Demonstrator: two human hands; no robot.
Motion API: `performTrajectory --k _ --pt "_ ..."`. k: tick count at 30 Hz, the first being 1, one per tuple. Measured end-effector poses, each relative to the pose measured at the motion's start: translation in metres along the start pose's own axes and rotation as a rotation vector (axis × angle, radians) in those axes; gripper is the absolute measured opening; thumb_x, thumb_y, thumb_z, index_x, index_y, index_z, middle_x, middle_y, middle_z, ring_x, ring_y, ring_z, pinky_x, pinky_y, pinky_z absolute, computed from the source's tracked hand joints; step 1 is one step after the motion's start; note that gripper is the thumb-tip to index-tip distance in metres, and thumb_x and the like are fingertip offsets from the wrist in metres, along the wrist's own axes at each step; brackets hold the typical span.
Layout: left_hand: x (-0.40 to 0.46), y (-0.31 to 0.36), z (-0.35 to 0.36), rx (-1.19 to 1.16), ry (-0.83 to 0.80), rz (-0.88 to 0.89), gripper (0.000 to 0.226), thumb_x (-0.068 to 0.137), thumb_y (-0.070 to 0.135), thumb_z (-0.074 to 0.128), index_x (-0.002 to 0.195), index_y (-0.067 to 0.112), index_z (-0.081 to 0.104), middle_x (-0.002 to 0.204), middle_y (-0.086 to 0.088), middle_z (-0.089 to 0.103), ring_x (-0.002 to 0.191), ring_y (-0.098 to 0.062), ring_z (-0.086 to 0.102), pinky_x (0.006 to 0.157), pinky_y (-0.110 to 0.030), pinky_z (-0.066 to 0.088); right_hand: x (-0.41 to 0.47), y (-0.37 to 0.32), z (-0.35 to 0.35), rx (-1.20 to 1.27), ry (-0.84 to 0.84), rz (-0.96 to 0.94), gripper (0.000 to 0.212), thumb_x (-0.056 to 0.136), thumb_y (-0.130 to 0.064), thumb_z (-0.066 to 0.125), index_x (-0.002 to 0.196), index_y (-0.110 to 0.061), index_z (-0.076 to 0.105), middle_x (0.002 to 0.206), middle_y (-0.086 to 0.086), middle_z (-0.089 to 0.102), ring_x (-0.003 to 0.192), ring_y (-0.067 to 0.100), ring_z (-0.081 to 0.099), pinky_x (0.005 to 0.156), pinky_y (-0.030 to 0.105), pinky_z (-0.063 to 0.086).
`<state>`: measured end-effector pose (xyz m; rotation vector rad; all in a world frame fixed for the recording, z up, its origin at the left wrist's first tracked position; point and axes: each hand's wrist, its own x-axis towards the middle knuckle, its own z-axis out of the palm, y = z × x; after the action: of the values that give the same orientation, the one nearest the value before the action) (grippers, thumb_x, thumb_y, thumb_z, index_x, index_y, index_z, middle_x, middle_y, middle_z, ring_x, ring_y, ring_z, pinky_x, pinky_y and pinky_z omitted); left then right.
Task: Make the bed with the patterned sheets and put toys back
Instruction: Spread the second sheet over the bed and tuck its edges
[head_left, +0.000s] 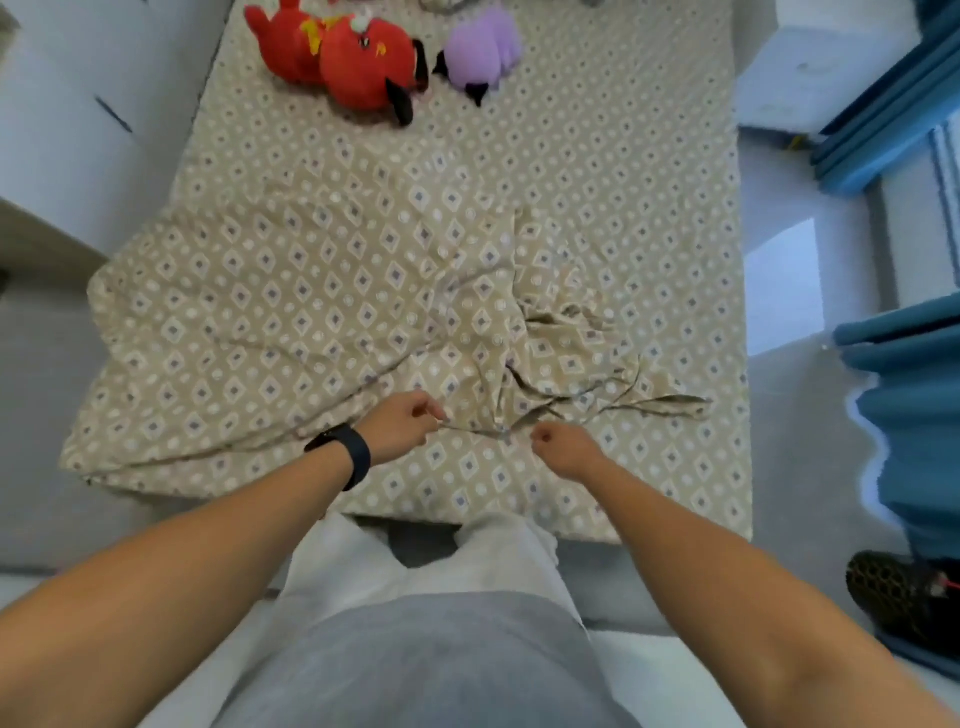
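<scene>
Grey shirt (415, 670) and white trousers (431, 556) nearest. Left hand (400, 426), black wristband (348, 452), pinches the rumpled beige diamond-patterned sheet (291, 312)'s edge; right hand (563, 449), fingers (540, 434) curled, pinches the same edge. Beyond the fingers on the bed (597, 156): red plush toys (348, 57), purple plush toy (483, 47).

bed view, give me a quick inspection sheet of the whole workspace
surface: bed under a beige fitted sheet with a diamond print.
job's things: matching beige diamond-print duvet, rumpled, bunched near the foot, hanging off one side; two red plush toys and a purple plush toy at the far end.
clutter: dark shoe on the floor.
grippers: left hand and right hand each pinch the duvet's near edge; black watch on the left wrist.
cables: nothing seen.
surroundings: white cupboard, blue curtains, grey floor.
</scene>
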<state>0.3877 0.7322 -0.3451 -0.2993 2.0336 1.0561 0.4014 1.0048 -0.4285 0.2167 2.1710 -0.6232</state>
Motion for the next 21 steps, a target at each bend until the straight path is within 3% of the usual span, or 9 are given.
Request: performTrajectory --k 3,6,9,14,19,21 --pt "0.009 0.02 0.047 -0.102 0.033 -0.101 0.012 0.099 0.016 0.058 0.105 0.016 0.069 0.115 0.003 0.065 0.093 -0.021 0.068 0.067 -0.023 0.049 0.04 0.037 -0.019 -0.23 -0.091 -0.017 0.049 0.094 -0.039 0.043 0.138 -0.026 0.06 0.146 0.007 0.049 0.132 0.03 0.048 0.108 0.041 0.043" --pt "0.012 0.035 0.077 -0.153 0.002 -0.12 0.014 0.097 0.013 0.058 0.105 0.016 0.069 0.113 0.001 0.068 0.086 -0.017 0.067 0.065 -0.019 0.048 0.091 0.063 -0.015 -0.43 -0.149 -0.07 0.062 0.084 -0.048 0.032 0.14 -0.035 0.055 0.153 0.004 0.044 0.143 0.03 0.031 0.112 0.052 0.037" --pt "0.015 0.041 0.096 -0.184 -0.001 -0.152 0.016 0.097 0.013 0.056 0.107 0.015 0.068 0.11 -0.002 0.069 0.083 -0.016 0.066 0.063 -0.016 0.046 0.099 0.054 -0.023 -0.603 -0.218 -0.133 0.057 0.09 -0.042 0.037 0.145 -0.032 0.048 0.161 0.005 0.028 0.149 0.034 0.016 0.115 0.058 0.031" --pt "0.016 0.03 0.099 -0.234 0.043 -0.248 0.019 0.098 0.014 0.055 0.11 0.017 0.069 0.107 -0.003 0.071 0.085 -0.018 0.069 0.066 -0.021 0.046 0.107 0.039 -0.011 -0.803 -0.308 -0.257 0.057 0.098 -0.022 0.047 0.153 -0.037 0.038 0.168 -0.002 -0.009 0.154 0.033 -0.008 0.115 0.059 0.027" --pt "0.022 0.004 0.1 -0.27 0.116 -0.358 0.021 0.1 0.014 0.049 0.107 0.019 0.069 0.105 0.001 0.071 0.094 -0.023 0.071 0.064 -0.024 0.047 0.135 0.032 0.005 -0.814 -0.388 -0.103 0.071 0.094 -0.004 0.041 0.159 -0.028 0.025 0.166 0.0 -0.023 0.152 0.033 -0.023 0.117 0.063 0.023" --pt "0.022 -0.007 0.103 -0.293 0.117 -0.39 0.019 0.1 0.013 0.051 0.103 0.02 0.069 0.107 -0.001 0.07 0.096 -0.025 0.07 0.074 -0.03 0.055 0.147 0.033 0.012 -0.841 -0.375 -0.065 0.066 0.096 -0.006 0.043 0.158 -0.02 0.027 0.166 0.0 -0.023 0.152 0.033 -0.022 0.117 0.06 0.022"
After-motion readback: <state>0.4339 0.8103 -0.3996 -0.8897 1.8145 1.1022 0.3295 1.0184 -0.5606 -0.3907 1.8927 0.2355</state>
